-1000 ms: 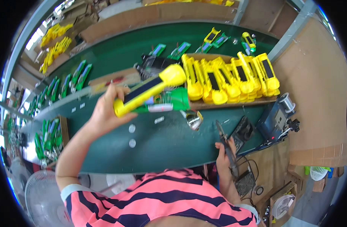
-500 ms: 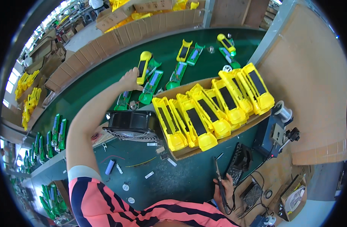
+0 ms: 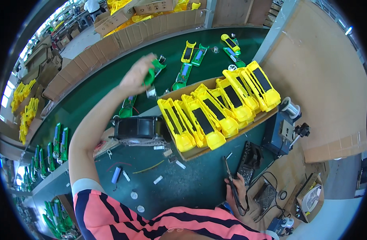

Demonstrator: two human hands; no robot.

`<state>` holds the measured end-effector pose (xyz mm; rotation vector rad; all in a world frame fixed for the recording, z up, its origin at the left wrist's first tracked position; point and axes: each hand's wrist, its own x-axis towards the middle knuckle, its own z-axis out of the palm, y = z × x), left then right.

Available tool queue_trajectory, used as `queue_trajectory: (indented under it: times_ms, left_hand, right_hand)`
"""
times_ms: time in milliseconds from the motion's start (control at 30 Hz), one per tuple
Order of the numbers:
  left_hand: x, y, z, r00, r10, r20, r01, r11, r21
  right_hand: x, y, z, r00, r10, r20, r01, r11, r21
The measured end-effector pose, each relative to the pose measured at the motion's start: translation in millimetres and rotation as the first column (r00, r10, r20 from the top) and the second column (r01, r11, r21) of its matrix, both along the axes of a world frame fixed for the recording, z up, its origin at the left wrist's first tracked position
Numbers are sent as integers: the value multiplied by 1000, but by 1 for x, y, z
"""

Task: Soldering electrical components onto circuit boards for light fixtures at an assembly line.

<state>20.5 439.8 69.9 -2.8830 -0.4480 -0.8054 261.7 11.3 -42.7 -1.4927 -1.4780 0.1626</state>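
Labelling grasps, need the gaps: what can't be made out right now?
- Left hand, head view: blurred; grip on the green part unclear.
- Soldering iron handle, head view: partly covered by the right hand.
- Cardboard box bottom, head view: hidden under yellow casings.
- Far-left green units, head view: too small for detail.

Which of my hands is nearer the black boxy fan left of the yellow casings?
Left: your left hand is beyond the fan; your right hand, holding a dark soldering iron, is farther, rightward and nearer you.
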Motion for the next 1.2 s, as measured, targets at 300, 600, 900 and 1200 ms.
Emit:
queue_trajectory:
  times_ms: [300,600,900,1200]
  left_hand:
    - [-6,-197,144,981,110,-157,-100,992,72]
    - [-42,-391,-30,731,161,-663,-431,862,-266]
    - [-58,-230,46,739,665,103,-660,746,-82]
    - [-44,-216,11,642,765,-44,-765,637,-97]
  right_hand:
    - [-1,13,17,996,-27,83,13,987,159]
    - [-24,131,63,965,59,255,-104,980,168]
    - [-28,144,60,942,11,334,-80,977,196]
    - [-23,145,53,957,56,285,-124,966,226]
